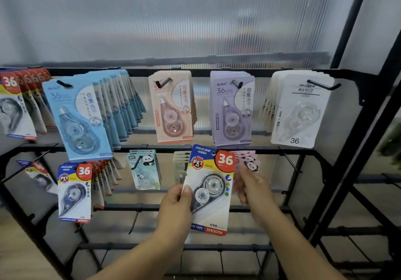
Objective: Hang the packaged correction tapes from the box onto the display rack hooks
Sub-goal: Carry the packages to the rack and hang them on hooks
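Fingers of my left hand pinch the blue, yellow and red card pack, grey wheels under clear plastic, by the black metal rack. My right hand hangs loose beside it.

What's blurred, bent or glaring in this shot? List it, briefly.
Head view: the right hand is motion-blurred, while the correction tape package in the left hand reads sharp; wide-angle distortion bows the rack bars; soft light comes through the ribbed panel; far-left packages look smeared.
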Tool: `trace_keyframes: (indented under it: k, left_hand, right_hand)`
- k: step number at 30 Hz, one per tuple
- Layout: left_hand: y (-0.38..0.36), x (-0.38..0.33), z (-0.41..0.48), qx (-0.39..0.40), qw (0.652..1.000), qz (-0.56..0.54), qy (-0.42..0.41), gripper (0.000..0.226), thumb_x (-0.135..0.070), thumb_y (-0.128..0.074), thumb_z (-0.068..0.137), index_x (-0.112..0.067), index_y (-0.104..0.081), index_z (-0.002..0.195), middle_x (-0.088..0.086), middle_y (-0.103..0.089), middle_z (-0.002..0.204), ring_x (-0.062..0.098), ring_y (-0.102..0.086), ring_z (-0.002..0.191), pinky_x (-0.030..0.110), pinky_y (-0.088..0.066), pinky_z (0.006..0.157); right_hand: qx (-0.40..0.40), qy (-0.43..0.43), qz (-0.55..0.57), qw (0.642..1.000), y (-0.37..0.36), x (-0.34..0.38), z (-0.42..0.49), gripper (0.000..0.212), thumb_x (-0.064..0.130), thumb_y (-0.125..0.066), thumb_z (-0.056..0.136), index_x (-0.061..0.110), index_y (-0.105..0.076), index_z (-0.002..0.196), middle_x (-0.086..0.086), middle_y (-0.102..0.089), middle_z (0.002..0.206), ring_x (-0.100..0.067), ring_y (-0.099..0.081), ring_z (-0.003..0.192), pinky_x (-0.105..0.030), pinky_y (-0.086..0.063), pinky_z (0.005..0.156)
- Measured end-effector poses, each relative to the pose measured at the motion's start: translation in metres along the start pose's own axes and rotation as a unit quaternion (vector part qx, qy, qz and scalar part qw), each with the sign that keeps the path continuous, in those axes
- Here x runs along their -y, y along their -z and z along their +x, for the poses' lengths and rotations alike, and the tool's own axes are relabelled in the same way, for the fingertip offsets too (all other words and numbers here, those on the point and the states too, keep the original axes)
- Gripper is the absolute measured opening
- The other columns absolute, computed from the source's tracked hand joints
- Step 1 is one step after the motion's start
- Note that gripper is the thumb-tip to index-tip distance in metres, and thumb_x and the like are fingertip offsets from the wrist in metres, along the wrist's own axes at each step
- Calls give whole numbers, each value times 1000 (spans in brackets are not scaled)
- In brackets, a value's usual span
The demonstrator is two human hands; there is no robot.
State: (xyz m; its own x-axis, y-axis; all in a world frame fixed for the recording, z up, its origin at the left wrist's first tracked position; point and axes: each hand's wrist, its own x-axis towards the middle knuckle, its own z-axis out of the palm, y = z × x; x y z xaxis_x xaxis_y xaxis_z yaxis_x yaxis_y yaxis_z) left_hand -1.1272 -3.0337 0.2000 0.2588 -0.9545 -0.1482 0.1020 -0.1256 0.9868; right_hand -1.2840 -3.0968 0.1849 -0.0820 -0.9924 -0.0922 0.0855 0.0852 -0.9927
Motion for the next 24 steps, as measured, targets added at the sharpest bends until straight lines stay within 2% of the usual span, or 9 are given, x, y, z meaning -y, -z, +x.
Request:
trace_keyframes:
  k: [2, 5, 8, 11, 13, 15, 18, 21, 24]
  left_hand:
    - [5, 0, -2, -11, 1000, 5, -3, 27, -21, -42, 100, -9, -54, 80, -4, -63, 60, 7, -59, 52, 20, -44, 45]
    - [21, 0, -3, -32, 999, 23, -18, 25, -20, -43, 100, -6, -59, 86, 7, -67, 78, 17, -60, 67, 26, -47, 56]
    - [46, 1, -3, -52, 998, 24, -29, 27, -16, -43, 100, -10, -59, 80, 1, -65, 71, 11, -55, 62, 20, -43, 53]
    - [79, 1, -2, -65, 996, 42, -38, 28, -18, -44, 100, -11, -59, 78, 2, -64, 71, 10, -53, 61, 20, -41, 53]
    - [105, -1, -2, -74, 996, 44, -39, 27, -21, -44, 99, -8, -60, 82, 7, -65, 77, 12, -56, 65, 22, -42, 56]
    - [133, -3, -4, -81, 995, 35, -37, 27, -19, -45, 98, -7, -60, 79, 4, -61, 69, 6, -55, 56, 18, -41, 51]
    - [185, 0, -5, -88, 995, 38, -18, 31, -20, -50, 97, -10, -52, 68, 6, -57, 63, 15, -52, 61, 24, -39, 57]
    - [244, 2, -2, -111, 990, 78, -27, 33, -24, -55, 95, -9, -52, 65, 21, -60, 71, 18, -52, 69, 37, -44, 66]
    - [299, -3, -2, -137, 987, 77, -37, 27, -17, -56, 93, -9, -55, 67, 11, -58, 65, 18, -49, 65, 31, -38, 65]
  right_hand:
    - [59, 6, 20, 998, -7, 5, -8, 30, 30, -51, 96, 6, -63, 83, -5, -61, 62, -7, -36, 38, -17, -27, 37]
    - [93, 27, 33, 995, -22, 7, -14, 19, 15, -56, 94, 1, -63, 83, -13, -57, 66, -6, -37, 37, -16, -29, 36]
    - [113, 33, -1, 993, -45, 5, -20, 16, 11, -56, 93, 6, -65, 80, -14, -51, 64, -8, -37, 39, -17, -31, 38]
    - [146, 20, -3, 989, -78, 4, -29, 16, 10, -57, 93, 12, -68, 82, -10, -63, 65, -10, -46, 47, -19, -39, 47]
    - [158, 16, -10, 987, -105, 4, -36, 14, 8, -56, 93, 10, -66, 84, -1, -63, 56, -6, -42, 40, -16, -34, 40]
    - [167, 11, -12, 986, -134, 2, -45, 15, 5, -55, 93, 10, -64, 82, 2, -63, 54, -5, -38, 36, -16, -28, 36]
    - [174, 5, -16, 985, -181, -5, -60, 19, 3, -55, 92, 10, -65, 77, -1, -62, 55, -6, -36, 36, -16, -26, 35]
    - [171, 1, -20, 985, -235, -14, -74, 17, 2, -56, 91, 6, -66, 78, -11, -58, 61, -9, -32, 37, -18, -24, 35]
    - [173, 2, -32, 984, -288, -20, -89, 17, 3, -55, 92, 7, -66, 79, -15, -51, 64, -9, -29, 38, -18, -23, 37]
